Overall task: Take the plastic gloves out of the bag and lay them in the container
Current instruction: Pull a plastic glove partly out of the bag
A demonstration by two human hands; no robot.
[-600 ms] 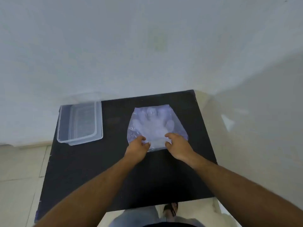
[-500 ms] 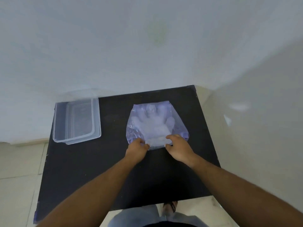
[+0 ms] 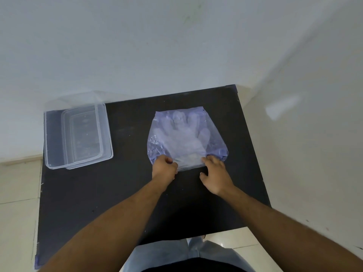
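A pale purple see-through bag (image 3: 214, 142) lies flat on the black table (image 3: 117, 193), right of centre. Clear plastic gloves (image 3: 180, 138) show through it, fingers pointing away from me. My left hand (image 3: 164, 168) pinches the bag's near left edge. My right hand (image 3: 216, 173) rests on the near right edge with fingers spread on the plastic; a grip there is not clear. A clear rectangular container (image 3: 76, 134) stands at the table's far left, holding nothing that I can see.
A white wall rises right behind the table, and another wall runs along its right side. Tiled floor shows on the left and in front. My legs stand at the table's near edge.
Both hands stay at the bag's near edge. My right hand's fingers have spread a little wider. The view has shifted slightly.
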